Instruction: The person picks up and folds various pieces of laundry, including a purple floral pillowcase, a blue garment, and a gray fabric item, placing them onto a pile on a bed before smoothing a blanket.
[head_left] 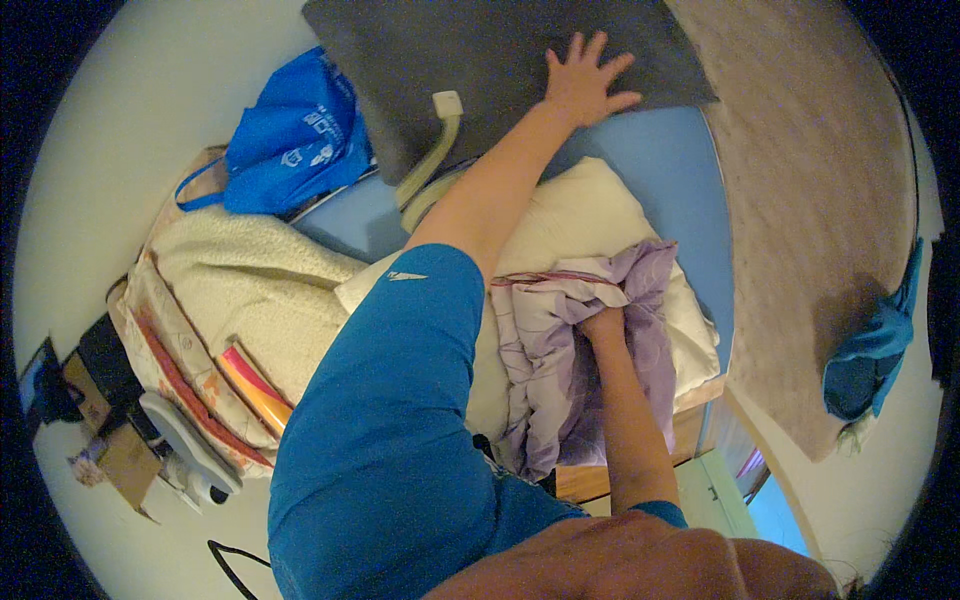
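Observation:
My left hand (pixel 586 85) is stretched far forward, fingers spread, over a dark grey flat sheet or mat (pixel 430 50). Nothing is held in it. My right hand (pixel 603 325) reaches into the folds of a lilac and white patterned pillowcase (pixel 545 350), and its fingers are hidden by the cloth. That pillowcase lies bunched up over a white pillow (pixel 580 205), which rests on a light blue surface (pixel 708 200). Beside my left forearm a pale band (pixel 432 165) with a white block at its end (pixel 448 103) lies partly on the grey sheet.
A blue bag (pixel 295 140) stands at the far left. Nearer are a cream fleece blanket (pixel 245 255), a colourful box (pixel 255 385) and a grey-white oblong object (pixel 190 440). A brown surface (pixel 800 220) runs along the right, with a teal cloth item (pixel 868 360) at its edge.

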